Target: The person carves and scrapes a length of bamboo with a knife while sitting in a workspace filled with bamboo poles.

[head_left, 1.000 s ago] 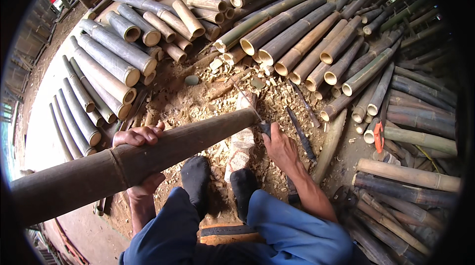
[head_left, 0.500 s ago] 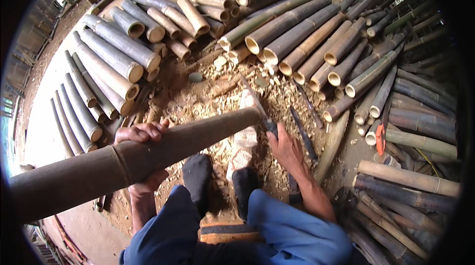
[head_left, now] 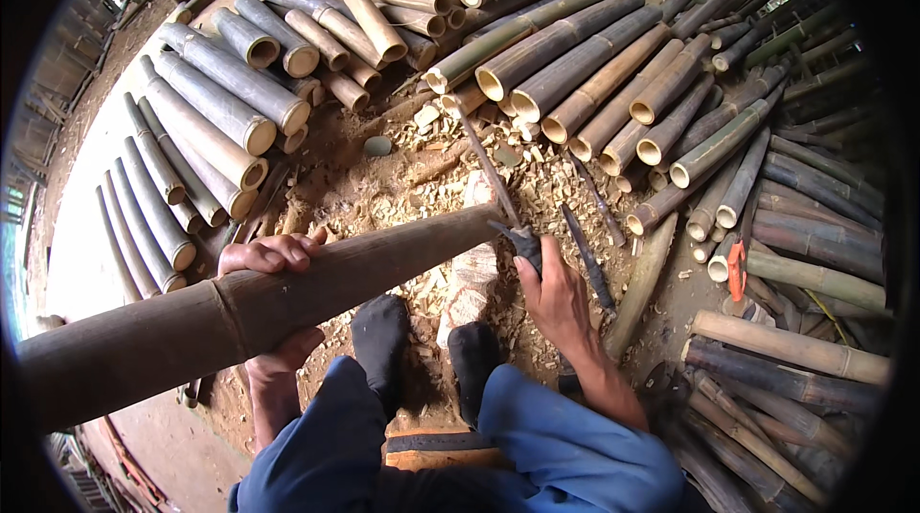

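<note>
A thick brown bamboo pole (head_left: 316, 291) runs from the lower left, with its narrower-looking far end above a pale, chipped wooden block (head_left: 471, 288). My left hand (head_left: 272, 254) wraps round it near a node, fingers over the top and the rest underneath. My right hand (head_left: 556, 291) grips the dark handle of a long knife (head_left: 490, 166). Its blade points away from me, just past the pole's end; whether it touches the pole I cannot tell.
Wood chips (head_left: 412, 192) cover the ground between my feet and several cut bamboo lengths (head_left: 537, 53) stacked ahead. A dark-handled tool (head_left: 586, 254) lies right of my right hand. An orange-handled tool (head_left: 736, 271) rests among the bamboo on the right.
The knife has shifted, so its tip now lies farther away and slightly left, and more blade shows. My right hand's grip has turned a little; my left hand and the pole have hardly moved.
</note>
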`<state>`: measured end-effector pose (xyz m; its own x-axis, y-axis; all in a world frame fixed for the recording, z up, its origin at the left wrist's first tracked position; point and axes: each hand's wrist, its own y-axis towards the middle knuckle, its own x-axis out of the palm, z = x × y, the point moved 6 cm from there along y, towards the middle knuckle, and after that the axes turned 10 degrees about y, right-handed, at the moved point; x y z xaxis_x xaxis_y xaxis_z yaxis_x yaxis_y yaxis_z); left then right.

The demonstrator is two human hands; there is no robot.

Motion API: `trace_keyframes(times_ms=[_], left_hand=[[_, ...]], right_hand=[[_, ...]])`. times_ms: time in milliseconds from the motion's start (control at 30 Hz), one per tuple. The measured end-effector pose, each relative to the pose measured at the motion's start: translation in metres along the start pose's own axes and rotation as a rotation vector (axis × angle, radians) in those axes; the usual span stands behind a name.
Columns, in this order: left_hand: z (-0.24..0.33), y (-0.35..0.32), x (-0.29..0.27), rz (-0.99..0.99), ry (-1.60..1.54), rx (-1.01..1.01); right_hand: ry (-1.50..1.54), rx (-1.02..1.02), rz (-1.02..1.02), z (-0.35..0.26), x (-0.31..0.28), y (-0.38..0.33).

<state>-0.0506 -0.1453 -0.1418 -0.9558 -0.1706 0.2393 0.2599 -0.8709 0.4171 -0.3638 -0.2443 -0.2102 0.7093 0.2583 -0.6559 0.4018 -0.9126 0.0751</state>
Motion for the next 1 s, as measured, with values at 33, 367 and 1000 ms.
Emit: trace_keyframes(times_ms=[33,367,1000], left_hand=[[-0.001,0.0,0.0,-0.001,0.004,0.005],[0.0,0.001,0.006,0.019,0.063,-0.001],[0.007,0.013,0.019,0.036,0.118,0.025]], right_hand=[[0.053,-0.073,0.071,-0.01,-0.002,-0.002],[-0.034,0.045,0.017,0.009,0.014,-0.002],[-0.129,0.168,-0.083,0.066,0.037,0.004]])
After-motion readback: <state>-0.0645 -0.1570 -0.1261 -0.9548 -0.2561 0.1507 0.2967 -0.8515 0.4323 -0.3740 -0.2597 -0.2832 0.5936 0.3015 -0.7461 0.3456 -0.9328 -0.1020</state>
